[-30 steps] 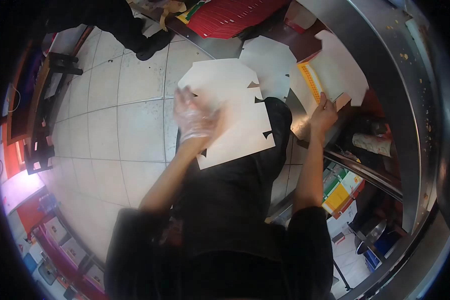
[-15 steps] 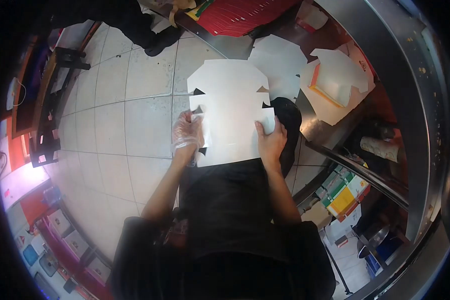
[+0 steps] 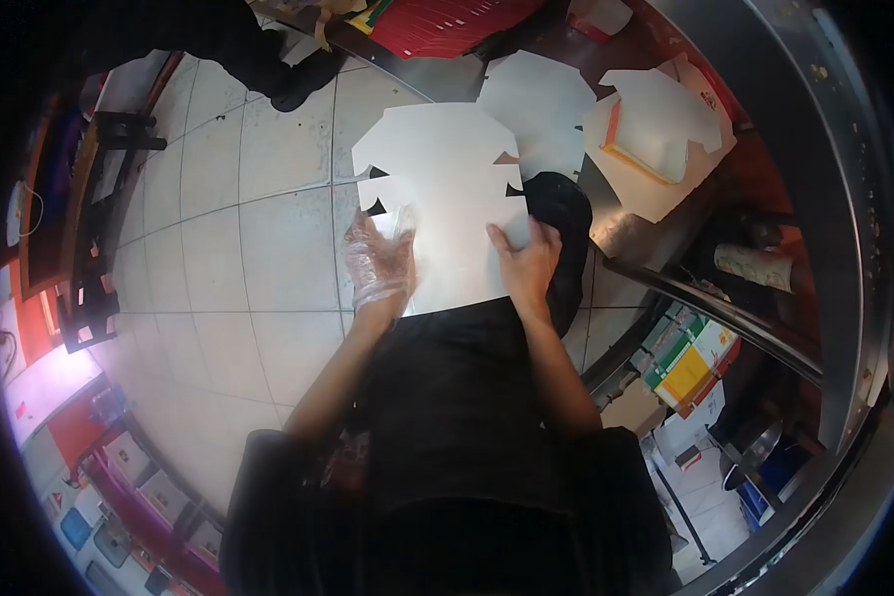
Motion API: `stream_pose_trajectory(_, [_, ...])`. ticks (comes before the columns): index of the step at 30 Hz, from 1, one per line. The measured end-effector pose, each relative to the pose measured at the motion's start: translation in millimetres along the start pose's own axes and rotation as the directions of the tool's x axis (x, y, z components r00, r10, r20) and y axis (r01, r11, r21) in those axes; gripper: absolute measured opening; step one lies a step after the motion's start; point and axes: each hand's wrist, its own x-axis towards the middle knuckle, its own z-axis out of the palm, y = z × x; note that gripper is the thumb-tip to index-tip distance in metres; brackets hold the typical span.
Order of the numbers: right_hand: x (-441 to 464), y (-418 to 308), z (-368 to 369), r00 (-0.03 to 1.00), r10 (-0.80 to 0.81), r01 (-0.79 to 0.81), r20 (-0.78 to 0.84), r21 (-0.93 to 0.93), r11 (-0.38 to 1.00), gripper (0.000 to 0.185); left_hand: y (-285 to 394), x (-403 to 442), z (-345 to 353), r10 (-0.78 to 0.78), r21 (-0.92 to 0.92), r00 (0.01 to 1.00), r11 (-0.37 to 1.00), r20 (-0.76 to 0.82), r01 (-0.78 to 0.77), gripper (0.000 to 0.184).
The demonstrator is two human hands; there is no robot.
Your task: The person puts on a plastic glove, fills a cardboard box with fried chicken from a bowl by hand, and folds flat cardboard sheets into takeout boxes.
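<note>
A flat white cardboard blank (image 3: 447, 189) with notched side edges lies over my lap. My left hand (image 3: 379, 260), in a clear plastic glove, grips its left edge near the lower corner. On the opposite edge my bare right hand (image 3: 526, 260) holds the cardboard, thumb on top and fingers round the side. Another white blank (image 3: 538, 111) lies just beyond, at the upper right. Farther right, a partly folded white box (image 3: 656, 134) with an orange and yellow side panel rests on a steel surface.
Red printed cardboard (image 3: 442, 25) lies at the top. A person's dark shoe (image 3: 305, 81) is on the tiled floor (image 3: 204, 238) at upper left. A metal rail (image 3: 715, 318) and yellow-green boxes (image 3: 687, 363) are at right.
My right hand has left the box at the right and taken hold of the cardboard's right edge. My left hand now grips the left edge. The folded box has been let go.
</note>
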Motion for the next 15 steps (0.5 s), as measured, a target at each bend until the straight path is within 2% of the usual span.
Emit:
stream_pose_trajectory(1, [2.2, 2.6, 0.8, 1.000, 0.001, -0.001, 0.009, 0.002, 1.000, 0.063, -7.9, -2.8, 6.4, -0.008, 0.005, 1.000, 1.000, 0.000, 0.008, 0.085])
stream_pose_trajectory(3, [3.2, 3.0, 0.6, 0.987, 0.150, -0.160, 0.064, 0.195, 0.968, 0.058, -27.0, -7.6, 19.6, -0.072, 0.114, 0.990, 0.990, -0.118, 0.086, 0.087])
stream_pose_trajectory(4, [4.3, 2.8, -1.9, 0.981, 0.189, -0.191, 0.031, 0.215, 0.958, 0.052, -31.6, -10.3, 18.7, -0.080, 0.118, 0.990, 0.988, -0.120, 0.094, 0.087])
stream_pose_trajectory(6, [5.7, -2.8, -8.3, 0.986, 0.165, -0.163, 0.007, 0.227, 0.960, 0.049, -36.8, -13.7, 15.2, -0.070, 0.308, 0.997, 0.948, -0.029, 0.075, 0.088])
stream_pose_trajectory(7, [5.4, -4.9, -9.8, 0.989, 0.147, -0.137, -0.027, 0.238, 0.962, 0.046, -41.5, -15.2, 16.8, -0.074, 0.311, 0.997, 0.947, -0.029, 0.079, 0.088])
stream_pose_trajectory(8, [3.3, -5.0, -10.0, 0.988, 0.150, -0.139, -0.026, 0.237, 0.961, 0.046, -48.8, -17.6, 21.3, 0.035, 0.367, 0.997, 0.930, -0.068, -0.008, 0.087])
stream_pose_trajectory(9, [1.4, -4.9, -10.8, 0.993, 0.097, -0.076, -0.071, 0.246, 0.966, 0.041, -44.8, -17.6, 21.7, 0.147, 0.423, 0.984, 0.902, -0.100, -0.092, 0.086])
stream_pose_trajectory(10, [0.6, -5.8, -12.3, 0.992, 0.041, -0.010, -0.118, 0.252, 0.968, 0.036, -40.6, -17.0, 21.2, 0.148, 0.419, 0.984, 0.903, -0.100, -0.093, 0.086])
stream_pose_trajectory(11, [-1.7, -7.5, -15.8, 0.992, 0.039, -0.008, -0.119, 0.251, 0.968, 0.036, -35.4, -16.6, 20.2, 0.166, 0.568, 0.986, 0.813, -0.024, -0.123, 0.079])
stream_pose_trajectory(13, [-2.9, -22.1, -29.9, 0.985, 0.122, -0.034, -0.119, 0.568, 0.823, 0.029, -9.8, -10.8, 14.5, 0.170, 0.701, 0.985, 0.697, 0.043, -0.151, 0.073])
stream_pose_trajectory(15, [-2.7, -39.7, -49.1, 0.988, 0.089, 0.004, -0.127, 0.594, 0.804, 0.025, 17.5, -10.8, 10.7, 0.074, 0.562, 0.956, 0.795, 0.284, -0.229, 0.065])
